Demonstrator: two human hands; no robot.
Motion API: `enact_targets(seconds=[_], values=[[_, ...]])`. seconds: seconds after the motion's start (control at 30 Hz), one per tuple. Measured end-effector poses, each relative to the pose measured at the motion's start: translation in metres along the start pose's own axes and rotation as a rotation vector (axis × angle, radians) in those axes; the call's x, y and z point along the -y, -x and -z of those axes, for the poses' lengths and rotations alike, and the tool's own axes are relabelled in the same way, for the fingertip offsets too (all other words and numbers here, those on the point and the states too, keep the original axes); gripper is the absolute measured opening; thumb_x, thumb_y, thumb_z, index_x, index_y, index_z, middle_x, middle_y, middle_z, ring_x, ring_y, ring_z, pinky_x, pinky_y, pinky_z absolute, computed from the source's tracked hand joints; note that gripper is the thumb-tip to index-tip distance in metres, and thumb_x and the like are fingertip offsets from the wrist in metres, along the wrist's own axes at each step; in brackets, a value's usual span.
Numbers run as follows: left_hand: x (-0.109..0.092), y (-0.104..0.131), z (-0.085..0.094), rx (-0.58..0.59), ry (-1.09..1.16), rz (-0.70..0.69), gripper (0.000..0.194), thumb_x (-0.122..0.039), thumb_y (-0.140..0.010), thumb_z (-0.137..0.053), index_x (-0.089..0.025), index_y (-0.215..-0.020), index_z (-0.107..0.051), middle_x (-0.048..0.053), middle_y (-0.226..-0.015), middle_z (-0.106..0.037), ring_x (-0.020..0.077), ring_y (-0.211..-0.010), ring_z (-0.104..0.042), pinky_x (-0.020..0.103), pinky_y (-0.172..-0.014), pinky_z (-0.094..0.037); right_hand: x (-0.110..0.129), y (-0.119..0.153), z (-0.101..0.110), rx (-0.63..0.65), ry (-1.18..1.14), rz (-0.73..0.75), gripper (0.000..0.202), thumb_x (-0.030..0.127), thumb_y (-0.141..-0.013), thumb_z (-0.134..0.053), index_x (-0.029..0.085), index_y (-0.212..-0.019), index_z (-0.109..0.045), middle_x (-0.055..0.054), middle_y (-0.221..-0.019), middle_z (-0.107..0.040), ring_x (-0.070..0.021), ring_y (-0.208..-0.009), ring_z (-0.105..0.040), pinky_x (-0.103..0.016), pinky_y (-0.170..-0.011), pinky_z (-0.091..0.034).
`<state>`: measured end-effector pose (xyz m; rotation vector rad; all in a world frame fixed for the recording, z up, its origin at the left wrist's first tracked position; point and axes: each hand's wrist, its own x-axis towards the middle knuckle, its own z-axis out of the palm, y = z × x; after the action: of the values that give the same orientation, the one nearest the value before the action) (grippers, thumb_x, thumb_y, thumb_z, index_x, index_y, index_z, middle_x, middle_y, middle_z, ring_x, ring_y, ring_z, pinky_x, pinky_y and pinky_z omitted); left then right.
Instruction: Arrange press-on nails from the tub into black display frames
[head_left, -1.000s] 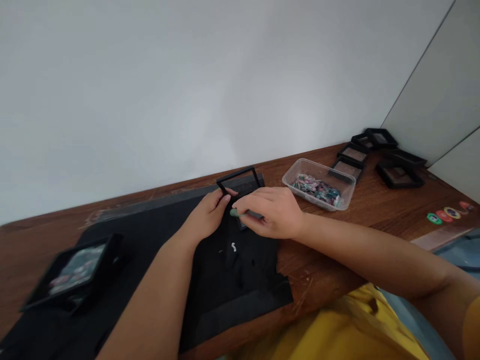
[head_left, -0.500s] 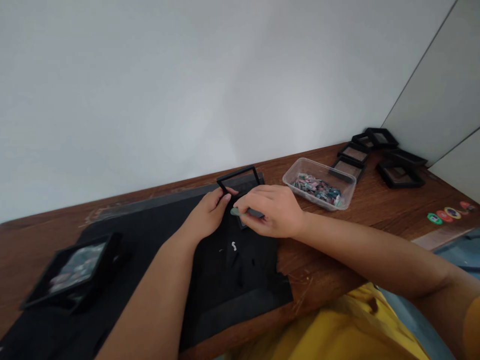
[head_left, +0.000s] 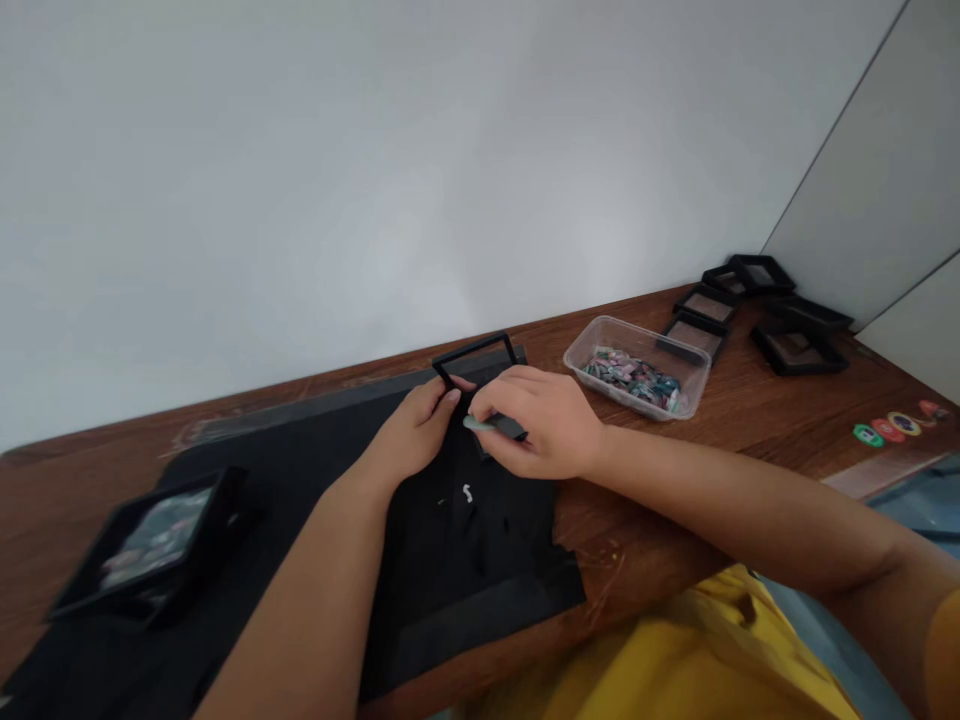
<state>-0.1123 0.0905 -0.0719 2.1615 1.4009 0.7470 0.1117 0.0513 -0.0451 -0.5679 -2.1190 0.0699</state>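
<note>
My left hand (head_left: 415, 432) grips the lower left corner of a black frame (head_left: 474, 347), thumb pressed against its edge. The frame stands tilted up, and its lower right part is hidden behind my right hand (head_left: 546, 420). That hand is closed in a pinch around a small pale green piece (head_left: 473, 423), whose rounded end pokes out between thumb and fingers beside the frame. What kind of piece it is I cannot make out. Under both hands lies a black mat (head_left: 420, 590), with a small curled white scrap (head_left: 467, 493) on it.
A clear plastic container (head_left: 576, 350) of small coloured pieces (head_left: 634, 380) stands to the right. Several black frames (head_left: 799, 350) lie behind it near the corner. On the left, a black frame (head_left: 79, 575) holds pale pieces. Round stickers (head_left: 889, 430) mark the wooden table's right side.
The green piece and my right fingers have shifted very slightly against the frame. My left hand keeps its hold, and everything else stays in place.
</note>
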Motion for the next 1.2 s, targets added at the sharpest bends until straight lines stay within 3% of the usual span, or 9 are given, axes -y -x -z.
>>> enact_targets(seconds=[0.37,0.67,0.83,1.2], values=[[0.003,0.0,-0.003,-0.016,-0.007,0.011,0.033,-0.044,-0.095,-0.041,-0.026,-0.105,-0.067,0.008,-0.11,-0.077,0.0295,-0.11,-0.069,0.045,-0.106,-0.053,-0.001,0.0,-0.001,-0.025,0.002,0.01,0.015,0.015,-0.088,-0.048,0.021,-0.089,-0.061,-0.004,-0.088,-0.074,-0.02,-0.091,-0.063,-0.03,-0.083,-0.048],[0.008,-0.001,-0.007,-0.046,-0.028,0.047,0.043,-0.049,-0.095,-0.039,-0.022,-0.11,-0.068,0.009,-0.115,-0.076,0.0326,-0.118,-0.067,0.051,-0.112,-0.049,-0.005,-0.006,0.005,0.44,0.16,-0.347,0.018,0.017,-0.09,-0.061,0.02,-0.098,-0.077,-0.005,-0.106,-0.079,-0.0236,-0.1,-0.066,-0.034,-0.081,-0.047],[0.008,-0.001,-0.008,-0.044,-0.031,0.056,0.043,-0.048,-0.095,-0.039,-0.022,-0.111,-0.069,0.008,-0.117,-0.077,0.0319,-0.121,-0.066,0.05,-0.114,-0.048,-0.002,-0.013,0.011,0.675,0.24,-0.433,0.025,0.02,-0.094,-0.06,0.019,-0.107,-0.081,-0.007,-0.114,-0.08,-0.0268,-0.106,-0.071,-0.035,-0.08,-0.05],[0.01,0.001,-0.008,-0.043,-0.045,0.055,0.045,-0.05,-0.097,-0.038,-0.021,-0.114,-0.068,0.009,-0.121,-0.076,0.0324,-0.124,-0.065,0.052,-0.116,-0.047,-0.005,-0.018,0.015,0.738,0.285,-0.461,0.025,0.024,-0.096,-0.062,0.026,-0.108,-0.084,-0.006,-0.109,-0.082,-0.0275,-0.103,-0.074,-0.035,-0.079,-0.05]])
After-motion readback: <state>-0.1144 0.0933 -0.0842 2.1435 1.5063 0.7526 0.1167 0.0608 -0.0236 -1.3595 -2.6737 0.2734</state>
